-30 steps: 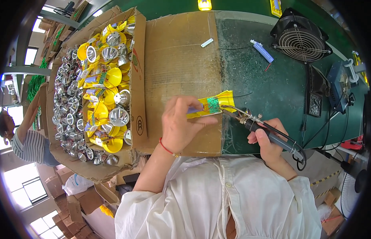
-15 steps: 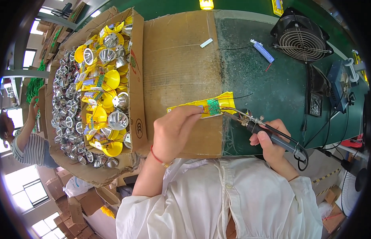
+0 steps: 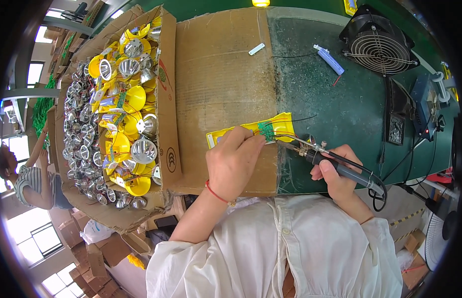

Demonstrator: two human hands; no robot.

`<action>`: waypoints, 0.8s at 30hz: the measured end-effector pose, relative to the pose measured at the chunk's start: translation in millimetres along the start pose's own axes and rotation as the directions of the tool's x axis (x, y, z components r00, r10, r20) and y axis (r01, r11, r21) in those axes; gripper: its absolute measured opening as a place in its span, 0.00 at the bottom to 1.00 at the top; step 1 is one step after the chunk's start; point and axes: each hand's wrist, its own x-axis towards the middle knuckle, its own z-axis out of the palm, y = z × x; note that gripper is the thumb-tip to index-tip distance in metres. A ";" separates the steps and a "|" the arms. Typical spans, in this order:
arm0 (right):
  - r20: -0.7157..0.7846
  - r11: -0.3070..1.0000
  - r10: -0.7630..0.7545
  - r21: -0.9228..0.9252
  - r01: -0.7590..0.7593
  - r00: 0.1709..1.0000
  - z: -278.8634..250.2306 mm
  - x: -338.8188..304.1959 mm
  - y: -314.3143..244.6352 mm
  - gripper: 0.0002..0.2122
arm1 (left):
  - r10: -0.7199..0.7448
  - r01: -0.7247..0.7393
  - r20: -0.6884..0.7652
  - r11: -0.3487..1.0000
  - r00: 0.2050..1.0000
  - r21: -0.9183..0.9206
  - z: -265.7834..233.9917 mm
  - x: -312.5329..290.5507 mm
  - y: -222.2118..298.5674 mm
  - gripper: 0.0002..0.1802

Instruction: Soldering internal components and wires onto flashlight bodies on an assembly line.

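Near the bench's front edge lies a yellow plastic housing [image 3: 284, 119] with a small green circuit board [image 3: 265, 129] and thin wires in it. My left hand [image 3: 232, 161] reaches over the housing's left part, its fingers pinched together beside the board; what they grip is hidden. In my right hand [image 3: 341, 182] is a soldering iron [image 3: 350, 173], held like a pen with a thin feed tube along it. Its tip points left and meets the board's lower right area, where fine contact cannot be made out.
Left stands a cardboard box [image 3: 167, 109] of yellow housings and silver reflectors. A blue-wrapped battery [image 3: 330, 60], white strip [image 3: 256, 49], black fan [image 3: 377, 47] and blue soldering station [image 3: 423, 107] lie farther back. A co-worker [image 3: 35, 181] is at far left.
My left hand has moved right, from the housing's left part toward the circuit board, and its fingers are more curled. The soldering iron stays nearly in place at the board.
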 end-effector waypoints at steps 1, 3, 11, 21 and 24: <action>0.010 1.000 0.004 0.002 -0.004 1.000 0.3 0.4 -0.9 0.07 | -0.002 0.002 0.001 1.000 1.000 0.000 0.6 -0.6 0.0 0.06; 0.019 1.000 0.010 0.003 -0.010 1.000 0.7 0.8 -1.3 0.07 | 0.005 -0.005 0.025 1.000 1.000 -0.010 2.1 -1.8 -0.6 0.03; 0.019 0.999 0.028 0.020 -0.029 0.999 -1.2 -0.9 -0.8 0.07 | 0.002 -0.002 0.022 1.000 1.000 -0.001 3.5 -4.1 0.9 0.05; 0.035 1.000 0.023 -0.002 -0.023 0.999 -0.7 -0.9 2.9 0.08 | 0.061 -0.064 0.034 0.995 0.998 0.071 4.2 -2.6 1.9 0.07; 0.071 0.999 -0.025 -0.040 0.028 0.997 -1.7 -1.2 2.9 0.09 | 0.082 -0.085 0.031 0.992 0.996 0.092 4.6 -2.6 3.3 0.08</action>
